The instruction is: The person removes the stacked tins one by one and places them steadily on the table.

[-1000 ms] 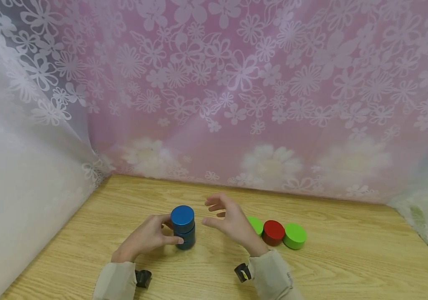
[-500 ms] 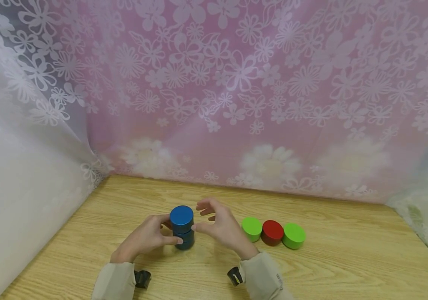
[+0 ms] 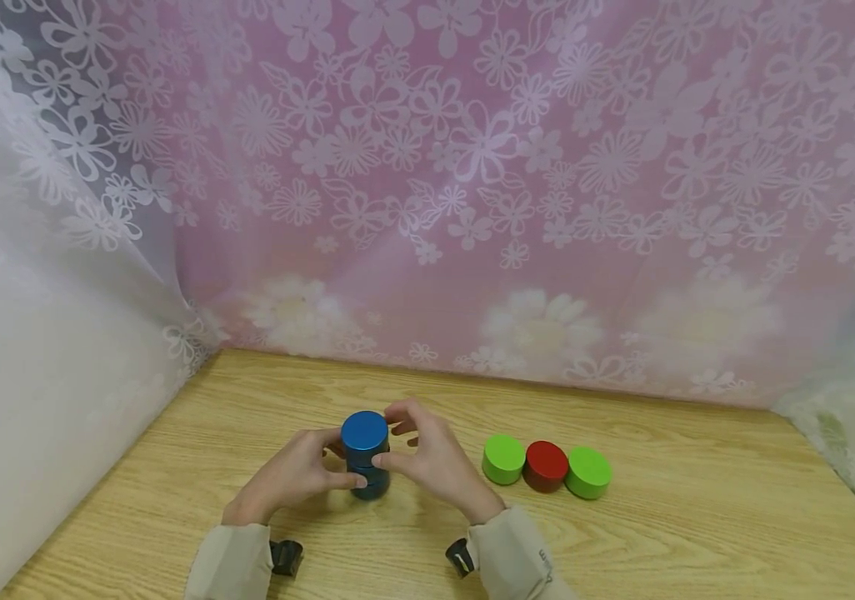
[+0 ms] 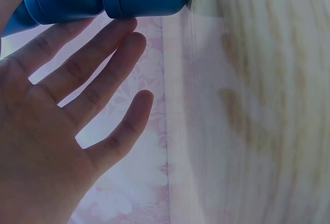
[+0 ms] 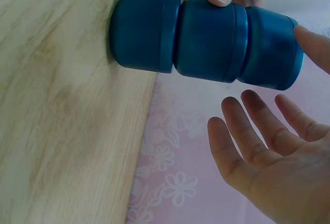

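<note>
Three blue lidded tins stand stacked on the table. The right wrist view shows the bottom tin (image 5: 142, 33), the middle tin (image 5: 206, 41) and the top tin (image 5: 270, 48) in line, the top one slightly skewed. My left hand (image 3: 296, 473) holds the stack from the left around the middle tin, thumb in front and fingers (image 4: 93, 53) behind. On the other side is my right hand (image 3: 431, 458), its thumb (image 5: 313, 46) at the top tin's edge. Its other fingers are spread and bent a little, with a gap between them and the tin.
Right of the hands, a green tin (image 3: 504, 460), a red tin (image 3: 545, 467) and another green tin (image 3: 588, 473) sit side by side on the wooden table (image 3: 667, 533). A pink flowered curtain (image 3: 427, 208) hangs along the table's back edge.
My right hand has moved left to the top blue tin, uncovering the nearer green tin in the row. The left hand keeps its hold, and the stack has stayed in place.
</note>
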The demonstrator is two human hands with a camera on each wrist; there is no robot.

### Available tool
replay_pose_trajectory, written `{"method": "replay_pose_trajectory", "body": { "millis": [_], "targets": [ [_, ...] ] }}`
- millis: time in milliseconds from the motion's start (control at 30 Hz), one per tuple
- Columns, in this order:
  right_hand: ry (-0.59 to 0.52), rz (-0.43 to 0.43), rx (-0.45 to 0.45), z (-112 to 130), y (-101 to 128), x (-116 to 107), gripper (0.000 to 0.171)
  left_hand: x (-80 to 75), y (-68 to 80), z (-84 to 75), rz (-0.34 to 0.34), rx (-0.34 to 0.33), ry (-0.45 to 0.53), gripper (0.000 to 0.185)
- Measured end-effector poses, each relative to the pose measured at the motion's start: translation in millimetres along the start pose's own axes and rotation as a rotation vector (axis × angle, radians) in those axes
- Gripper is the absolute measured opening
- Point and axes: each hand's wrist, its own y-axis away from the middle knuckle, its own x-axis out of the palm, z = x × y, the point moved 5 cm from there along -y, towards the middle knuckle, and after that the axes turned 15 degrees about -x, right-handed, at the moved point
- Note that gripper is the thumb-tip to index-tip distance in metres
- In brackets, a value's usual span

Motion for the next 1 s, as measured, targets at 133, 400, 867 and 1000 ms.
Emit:
{"method": "replay_pose_trajectory", "body": {
  "millis": [133,400,867,1000],
  "targets": [
    [-0.005,0.007,-0.001,0.5,-0.6,2.6,0.049,0.2,0.3,-0.4,0.004,0.007,-0.002,0.041],
    [0.016,0.019,0.001,0.3,-3.0,7.2,0.056,-0.1,0.3,0.8,0.011,0.006,0.001,0.044],
    [0.033,0.011,0.013,-0.7,-5.7,13.5,0.063,0.3,-1.4,1.6,0.007,0.008,-0.014,0.040],
    [0.049,-0.004,-0.001,-1.0,-6.6,13.3,0.058,0.4,-1.2,1.1,0.007,0.016,-0.016,0.039]
  ]
}}
